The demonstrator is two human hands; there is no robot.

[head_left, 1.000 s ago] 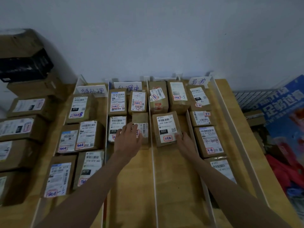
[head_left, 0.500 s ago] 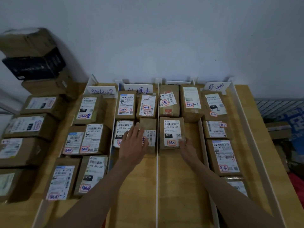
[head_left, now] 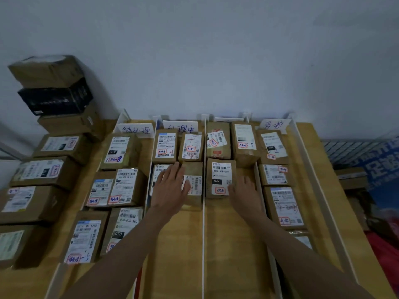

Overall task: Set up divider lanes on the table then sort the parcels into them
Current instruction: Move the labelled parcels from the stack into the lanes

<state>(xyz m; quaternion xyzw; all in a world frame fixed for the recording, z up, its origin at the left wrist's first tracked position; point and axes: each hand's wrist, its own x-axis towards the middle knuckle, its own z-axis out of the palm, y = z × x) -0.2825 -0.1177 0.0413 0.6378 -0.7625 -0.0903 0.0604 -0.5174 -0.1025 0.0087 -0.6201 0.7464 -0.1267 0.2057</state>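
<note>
Squaring up the middle lanes here: the left hand [head_left: 170, 186] lies flat, fingers spread, across the tops of two parcels in the second lane, one white-labelled [head_left: 158, 175], the other plain brown with its label turned sideways [head_left: 193, 184]. It looks like a steadying press to keep that pair tight against the row behind, though that is a judgement. The right hand [head_left: 245, 192] rests against the near right edge of the 032 parcel [head_left: 220, 179] in the third lane, fingers fairly straight; whether the thumb hooks the box side, I cannot tell. That parcel sits hard against the white centre divider [head_left: 203, 234], which makes sense, since the thin upright strip gives a straight edge to line up on.

Every parcel is a boxy brown carton, matte cardboard with taped seams, carrying glossy white shipping labels and red-outlined handwritten stickers. Paper lane signs [head_left: 180, 127] stand at the far end, so each lane reads from the near side. The wooden table [head_left: 233, 244] shows pale, smooth grain, bare in the near halves of the two middle lanes. The left lane and the right lane [head_left: 282, 206] are well filled. More cartons [head_left: 38, 171] wait outside the dividers on the far left, beside a stack with a black box [head_left: 56, 99].
</note>
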